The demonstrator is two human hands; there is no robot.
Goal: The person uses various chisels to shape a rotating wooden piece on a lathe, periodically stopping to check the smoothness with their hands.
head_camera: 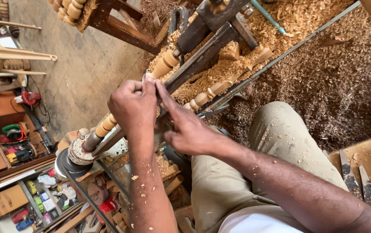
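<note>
**Both hands meet over a turned spindle on the lathe**

A pale wooden spindle (166, 64) with rounded beads sits mounted along a lathe, running from the faceplate (78, 152) at lower left up towards the dark tailstock (202, 26) at the top of the view. A long dark tool rest (196, 62) lies just beside it. The middle stretch of the spindle is hidden behind the hands.

The left hand (133, 105) is curled over the spindle, its fingers bent close and its fingertips meeting those of the other hand above the wood. The right hand (187, 127) comes in from the right with its fingers stretched long and narrow towards the same spot. Whether anything small is pinched between them, I cannot tell. Flecks of sawdust cling to the left forearm.

Wood shavings (323, 73) lie thick on the floor to the right and heap up under the lathe. A second turned piece (205, 97) rests among them. The person's knee in tan trousers (280, 129) fills the lower middle. Chisels (360, 179) lie on a board at the right edge, and a plastic chair (0, 47) stands at upper left.
</note>
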